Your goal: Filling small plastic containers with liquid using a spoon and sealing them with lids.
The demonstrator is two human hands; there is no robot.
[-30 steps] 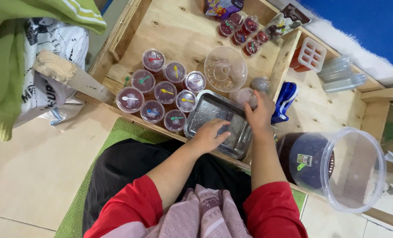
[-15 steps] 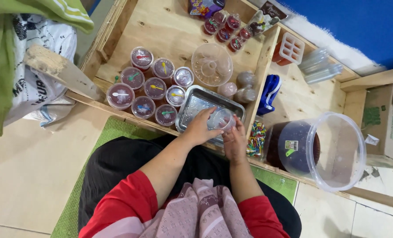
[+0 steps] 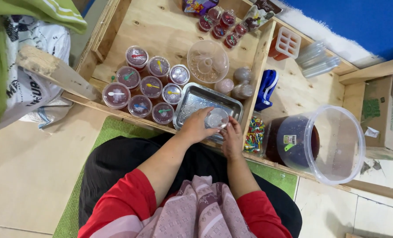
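1. Both hands met over the metal tray: the left hand curled round a small clear cup, and the right hand touched its near side, fingers closed on it.
2. Just left of the grip, eight sealed cups of dark jelly stood finished, each with a small spoon under its lid.
3. Right of the grip sat a tub of dark jelly, lid off, and loose coloured spoons.
4. The held cup looked unfilled, so filling and sealing seemed left.
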